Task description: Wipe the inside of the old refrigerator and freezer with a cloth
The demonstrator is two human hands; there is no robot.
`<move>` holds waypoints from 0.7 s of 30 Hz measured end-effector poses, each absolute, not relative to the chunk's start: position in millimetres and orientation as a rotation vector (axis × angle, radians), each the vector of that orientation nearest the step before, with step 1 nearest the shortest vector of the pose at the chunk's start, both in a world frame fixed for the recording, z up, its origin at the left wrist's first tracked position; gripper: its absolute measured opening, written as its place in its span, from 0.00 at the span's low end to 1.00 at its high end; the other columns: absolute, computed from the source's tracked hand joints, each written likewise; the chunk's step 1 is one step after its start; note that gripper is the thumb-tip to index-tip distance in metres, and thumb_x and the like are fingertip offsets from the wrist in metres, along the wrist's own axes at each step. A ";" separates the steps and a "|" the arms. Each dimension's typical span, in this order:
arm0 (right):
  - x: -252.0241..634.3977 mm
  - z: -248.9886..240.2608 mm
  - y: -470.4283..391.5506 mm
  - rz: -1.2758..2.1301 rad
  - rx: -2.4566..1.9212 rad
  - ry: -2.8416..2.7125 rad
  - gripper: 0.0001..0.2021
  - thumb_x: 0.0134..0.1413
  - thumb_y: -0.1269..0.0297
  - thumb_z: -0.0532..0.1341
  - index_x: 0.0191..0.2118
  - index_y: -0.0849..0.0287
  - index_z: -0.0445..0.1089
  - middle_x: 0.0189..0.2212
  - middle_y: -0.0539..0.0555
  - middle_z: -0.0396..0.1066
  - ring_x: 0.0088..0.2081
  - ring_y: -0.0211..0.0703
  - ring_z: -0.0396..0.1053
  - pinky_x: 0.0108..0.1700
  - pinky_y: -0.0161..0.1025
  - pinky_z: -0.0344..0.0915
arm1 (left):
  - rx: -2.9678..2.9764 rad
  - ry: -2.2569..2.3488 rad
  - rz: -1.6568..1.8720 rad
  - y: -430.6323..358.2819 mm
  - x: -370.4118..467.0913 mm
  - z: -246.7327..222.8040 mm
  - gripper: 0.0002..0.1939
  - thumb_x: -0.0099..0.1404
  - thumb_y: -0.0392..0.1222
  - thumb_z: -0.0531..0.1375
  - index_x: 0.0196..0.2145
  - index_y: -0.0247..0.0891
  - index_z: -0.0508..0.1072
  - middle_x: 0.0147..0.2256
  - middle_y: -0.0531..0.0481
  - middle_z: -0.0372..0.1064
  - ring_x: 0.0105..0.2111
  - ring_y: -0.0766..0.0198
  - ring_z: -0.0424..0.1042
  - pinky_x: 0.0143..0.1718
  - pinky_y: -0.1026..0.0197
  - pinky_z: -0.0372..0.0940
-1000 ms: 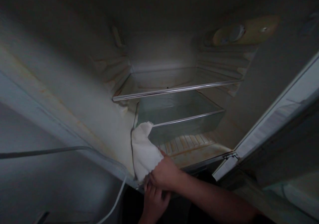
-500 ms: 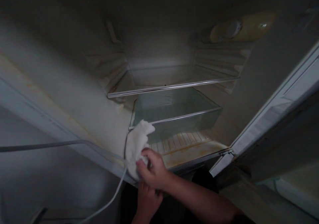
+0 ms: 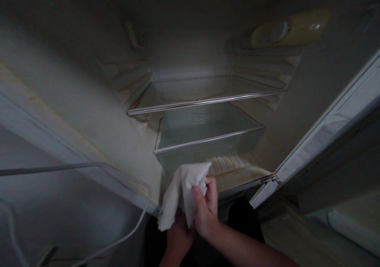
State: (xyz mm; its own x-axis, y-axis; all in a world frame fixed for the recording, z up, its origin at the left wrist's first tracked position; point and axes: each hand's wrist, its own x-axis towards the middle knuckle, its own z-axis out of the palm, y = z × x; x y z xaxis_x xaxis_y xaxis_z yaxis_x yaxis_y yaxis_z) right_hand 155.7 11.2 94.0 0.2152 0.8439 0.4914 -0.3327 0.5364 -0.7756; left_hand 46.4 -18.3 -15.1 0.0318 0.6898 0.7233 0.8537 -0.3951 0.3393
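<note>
A white cloth (image 3: 185,185), loosely folded, hangs in front of the open refrigerator's lower part. My right hand (image 3: 207,211) pinches it along the right side, thumb on the near face and fingers behind. Lower down and to the left, my left hand (image 3: 179,237) is curled against the cloth's underside; the hanging folds cover its fingertips. Just beyond the cloth is a greenish clear drawer (image 3: 204,150) under a glass shelf. A stained yellowish floor ledge (image 3: 243,176) shows to the right of the cloth.
An upper glass shelf (image 3: 208,101) spans the compartment. A yellowed control housing with a dial (image 3: 279,31) is on the right wall. A pale cable (image 3: 138,223) loops at left, near the frame edge. The door hinge (image 3: 271,179) is at lower right.
My hands and the cloth have moved right and down, away from the left inner edge. The cloth now spreads over my left hand, and a second length of cable shows at far left.
</note>
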 end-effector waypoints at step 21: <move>263.4 48.1 76.9 0.098 -1.568 -2.255 0.30 0.61 0.39 0.55 0.61 0.53 0.65 0.53 0.60 0.68 0.54 0.56 0.66 0.56 0.54 0.60 | -2.159 -1.450 -1.066 -23.5 48.4 -1.8 0.08 0.65 0.33 0.59 0.41 0.41 0.76 0.53 0.43 0.71 0.51 0.53 0.70 0.54 0.47 0.63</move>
State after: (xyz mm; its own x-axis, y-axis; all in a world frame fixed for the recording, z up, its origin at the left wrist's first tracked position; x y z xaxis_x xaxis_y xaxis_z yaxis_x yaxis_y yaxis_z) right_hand 263.4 76.9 48.1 -0.2975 0.9142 0.2752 0.8869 0.3714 -0.2747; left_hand 48.4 -23.5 -1.8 0.2026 0.6480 0.7342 0.8942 -0.4280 0.1310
